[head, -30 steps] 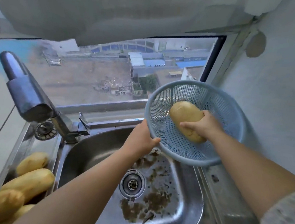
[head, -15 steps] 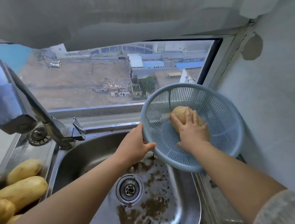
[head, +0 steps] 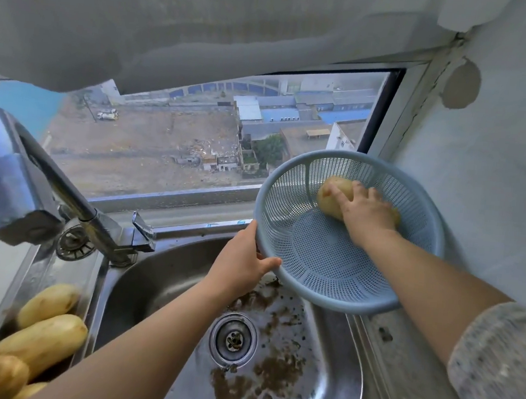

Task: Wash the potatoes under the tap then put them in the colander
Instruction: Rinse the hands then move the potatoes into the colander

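Potato [head: 330, 194] and right hand [head: 368, 214] meet inside the colander [head: 313, 266]. We see the hand lying on top of the potato, its fingers spread apart and almost straight across the skin, with the thumb hidden from us. The potato rests against the far mesh wall of the colander, its left end showing and its right part covered by the hand.

The left hand [head: 244, 262] grips the colander's near-left rim, the thumb hooked over the edge and the other fingers out of our sight beneath it. The colander is round, pale blue plastic, tilted so that its open mouth faces us. It hangs over the right rear corner of the sink [head: 154, 288]. We cannot tell whether its lower edge touches the steel table [head: 399, 367] on the right.

Below the hands we find brown dirt [head: 273, 370] smeared across the sink floor around the drain [head: 233, 340]. The tap [head: 20, 189] reaches out from the rear left corner, its head well apart from the colander. At the far left, other potatoes [head: 41, 341] lie beside the basin, pale yellow and touching one another. Behind it all, a window [head: 180, 148] looks down on rooftops and open ground, and a pale wall [head: 491, 201] stands just right of the colander.
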Demonstrator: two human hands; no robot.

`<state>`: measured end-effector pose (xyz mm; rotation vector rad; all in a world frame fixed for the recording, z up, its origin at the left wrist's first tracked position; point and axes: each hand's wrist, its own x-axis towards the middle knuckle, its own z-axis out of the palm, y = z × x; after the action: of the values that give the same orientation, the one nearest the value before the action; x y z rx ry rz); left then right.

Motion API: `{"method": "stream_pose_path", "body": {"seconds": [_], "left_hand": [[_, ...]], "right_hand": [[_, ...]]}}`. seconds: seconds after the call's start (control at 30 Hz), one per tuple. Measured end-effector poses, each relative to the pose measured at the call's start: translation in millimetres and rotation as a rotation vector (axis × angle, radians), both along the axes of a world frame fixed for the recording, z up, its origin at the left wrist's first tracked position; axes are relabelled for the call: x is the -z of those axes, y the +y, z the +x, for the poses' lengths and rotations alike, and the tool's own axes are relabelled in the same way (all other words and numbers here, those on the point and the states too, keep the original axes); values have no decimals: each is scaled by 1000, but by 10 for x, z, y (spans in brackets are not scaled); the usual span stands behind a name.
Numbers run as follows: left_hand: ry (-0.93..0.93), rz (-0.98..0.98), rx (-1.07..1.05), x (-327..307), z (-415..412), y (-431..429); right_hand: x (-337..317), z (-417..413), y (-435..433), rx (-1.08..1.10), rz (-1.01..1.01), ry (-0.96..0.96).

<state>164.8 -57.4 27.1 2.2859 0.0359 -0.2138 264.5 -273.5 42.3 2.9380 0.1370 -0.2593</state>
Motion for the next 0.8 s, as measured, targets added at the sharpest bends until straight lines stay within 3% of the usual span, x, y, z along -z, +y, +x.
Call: {"method": "stream_pose_path", "body": {"seconds": [0.5, 0.8], "left_hand": [[21, -69, -5, -241, -169, 38], [5, -56, -70, -299, -400, 247]], "right_hand": [[-35, -448, 173, -53, 47, 112], [-514, -714, 493, -196, 489, -61]]}}
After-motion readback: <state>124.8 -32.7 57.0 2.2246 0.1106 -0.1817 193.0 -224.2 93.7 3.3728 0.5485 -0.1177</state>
